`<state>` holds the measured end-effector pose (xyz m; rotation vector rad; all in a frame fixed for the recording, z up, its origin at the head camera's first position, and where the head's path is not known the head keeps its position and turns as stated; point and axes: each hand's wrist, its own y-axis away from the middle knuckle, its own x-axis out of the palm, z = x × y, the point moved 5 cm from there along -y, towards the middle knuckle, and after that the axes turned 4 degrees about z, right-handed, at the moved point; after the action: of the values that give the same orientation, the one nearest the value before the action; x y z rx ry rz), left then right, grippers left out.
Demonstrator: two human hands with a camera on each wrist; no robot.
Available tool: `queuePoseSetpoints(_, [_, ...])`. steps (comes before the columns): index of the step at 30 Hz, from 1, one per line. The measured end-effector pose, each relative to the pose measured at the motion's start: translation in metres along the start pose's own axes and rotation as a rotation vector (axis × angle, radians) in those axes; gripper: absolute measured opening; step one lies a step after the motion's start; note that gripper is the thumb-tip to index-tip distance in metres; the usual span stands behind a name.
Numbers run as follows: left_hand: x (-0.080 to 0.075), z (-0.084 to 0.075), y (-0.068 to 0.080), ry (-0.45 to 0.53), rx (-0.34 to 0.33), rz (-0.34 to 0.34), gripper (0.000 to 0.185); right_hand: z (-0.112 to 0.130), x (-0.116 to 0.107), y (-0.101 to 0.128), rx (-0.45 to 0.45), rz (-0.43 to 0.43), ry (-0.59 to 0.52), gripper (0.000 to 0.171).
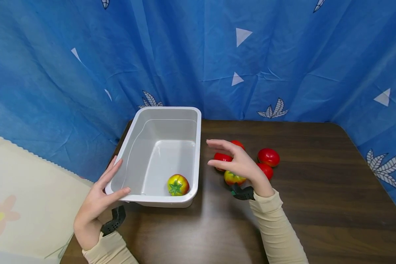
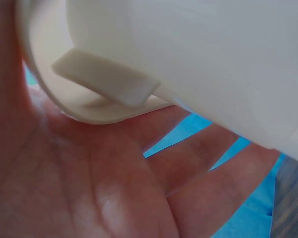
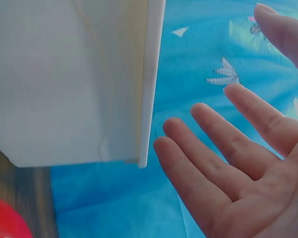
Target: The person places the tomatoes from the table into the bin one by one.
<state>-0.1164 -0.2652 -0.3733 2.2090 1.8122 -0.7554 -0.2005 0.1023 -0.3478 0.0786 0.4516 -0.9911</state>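
Note:
My left hand point(image 1: 97, 201) grips the near left corner of a light grey plastic bin point(image 1: 198, 146), thumb over the near rim and fingers along the left side. In the left wrist view the palm and fingers point(image 2: 203, 173) lie against the bin's outside, under its rim. A yellow-red toy tomato point(image 1: 178, 184) with a green star-shaped top sits in the bin's near right corner. To the right of the bin, my right hand point(image 1: 239, 161) hovers with nothing in it, fingers and thumb apart. Beneath it lies another yellow-red tomato point(image 1: 232, 178), partly hidden by hand and wrist.
Several shiny red pieces lie about the right hand, among them a red piece point(image 1: 268, 157) at the right and a red piece point(image 1: 222, 161) behind the fingers. A dark wooden table point(image 1: 323, 190) carries everything. Blue curtain point(image 1: 217, 66) hangs behind; pale cloth point(image 1: 26, 205) shows at left.

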Motion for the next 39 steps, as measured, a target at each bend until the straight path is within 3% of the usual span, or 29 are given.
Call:
queuePoseSetpoints(10, [0.0,-0.001,0.0,-0.004,0.03,0.0,0.085,-0.02,-0.017,0.015,0.035,-0.056,-0.038,0.051])
queuePoseSetpoints(20, [0.0,-0.001,0.001,-0.002,0.009,-0.005,0.084,-0.04,-0.035,0.036,0.029,-0.127,-0.061,0.053])
queuePoseSetpoints(39, [0.0,-0.001,0.0,-0.003,0.0,-0.005,0.084,-0.078,-0.064,0.073,0.1,-0.295,-0.042,0.052])
